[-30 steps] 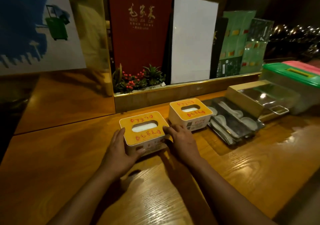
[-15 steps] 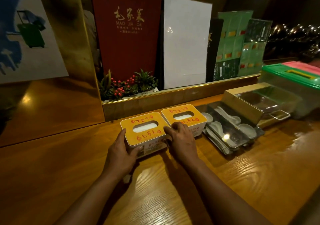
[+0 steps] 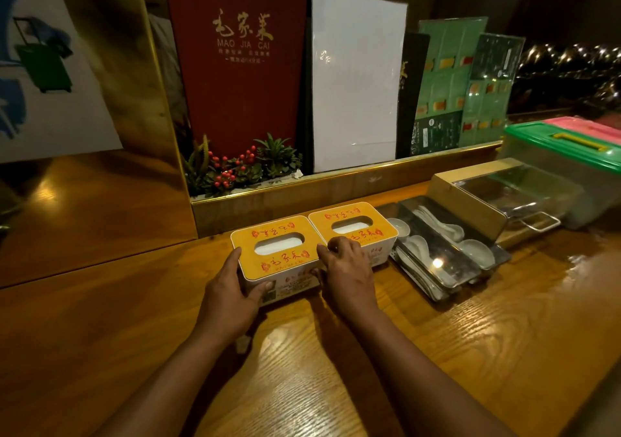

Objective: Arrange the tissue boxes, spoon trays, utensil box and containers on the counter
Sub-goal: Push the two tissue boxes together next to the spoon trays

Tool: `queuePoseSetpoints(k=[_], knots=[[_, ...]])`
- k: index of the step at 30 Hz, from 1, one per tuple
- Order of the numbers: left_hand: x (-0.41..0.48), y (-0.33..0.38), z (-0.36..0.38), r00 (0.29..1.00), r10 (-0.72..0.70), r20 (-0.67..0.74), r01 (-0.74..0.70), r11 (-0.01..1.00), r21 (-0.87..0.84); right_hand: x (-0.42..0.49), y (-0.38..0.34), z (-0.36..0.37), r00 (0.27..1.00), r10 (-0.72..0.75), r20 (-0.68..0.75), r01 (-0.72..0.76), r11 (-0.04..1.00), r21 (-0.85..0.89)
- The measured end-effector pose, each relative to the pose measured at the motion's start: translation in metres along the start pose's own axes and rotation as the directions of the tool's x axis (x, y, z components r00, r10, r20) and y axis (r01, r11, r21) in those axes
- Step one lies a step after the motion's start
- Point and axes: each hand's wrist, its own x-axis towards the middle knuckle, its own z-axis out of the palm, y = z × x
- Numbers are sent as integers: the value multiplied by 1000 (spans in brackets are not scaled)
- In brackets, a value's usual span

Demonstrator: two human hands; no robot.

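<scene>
Two white tissue boxes with orange lids stand side by side on the wooden counter (image 3: 437, 352). The left tissue box (image 3: 277, 255) is clasped between my left hand (image 3: 228, 290) on its left side and my right hand (image 3: 347, 270) on its right front corner. The right tissue box (image 3: 353, 223) touches it, close to the back ledge. Metal spoon trays (image 3: 447, 265) with white spoons lie just right of it. Further right stands a utensil box (image 3: 504, 198) with a clear lid, then a container with a green lid (image 3: 568, 154).
A raised ledge (image 3: 353, 181) runs behind the boxes, holding a small plant with red berries (image 3: 235, 171), a red menu (image 3: 242, 67), a white board and green menu cards. A wooden wall panel stands at left.
Both hands pushed the left tissue box back and rightwards until it sits against the right tissue box, near the ledge. The view has shifted a little to the left.
</scene>
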Motion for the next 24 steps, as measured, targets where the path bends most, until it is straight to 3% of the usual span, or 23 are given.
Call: queuePoseSetpoints(k=[24], knots=[[-5, 4, -5, 997, 51, 53, -50, 998, -25, -9, -2, -17, 997, 5, 81, -9, 999, 43]])
